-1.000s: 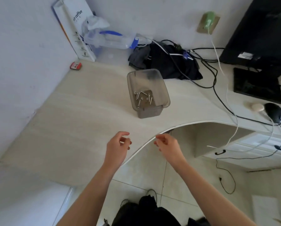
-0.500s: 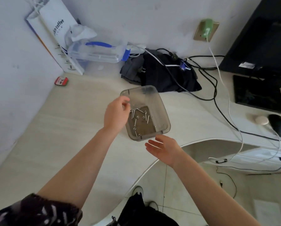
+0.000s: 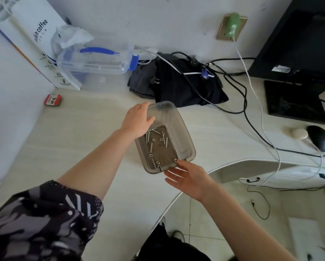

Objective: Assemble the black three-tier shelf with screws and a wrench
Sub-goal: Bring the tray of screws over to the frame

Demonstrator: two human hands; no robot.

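A translucent grey plastic bin (image 3: pixel 184 132) sits on the pale desk (image 3: pixel 73 147), with several silver screws (image 3: pixel 157 146) and nuts loose on its bottom. My left hand (image 3: pixel 137 121) reaches over the bin's left rim, fingers curled down into it; whether they hold a screw is hidden. My right hand (image 3: pixel 188 178) lies palm up with fingers spread, just in front of the bin's near edge, its fingertips touching the rim. No shelf part or wrench is in view.
A black cloth bundle (image 3: pixel 180 83) with cables lies behind the bin. A clear lidded box (image 3: pixel 95 61) and a white paper bag (image 3: pixel 35 40) stand at the back left, a small red tin (image 3: pixel 53 100) nearby. Monitor (image 3: pixel 299 44), mouse (image 3: pixel 319 138) at right. The desk edge curves inward at my right.
My left hand has moved forward from the desk's near edge into the bin. My right hand has turned palm up and come up against the bin's near rim.
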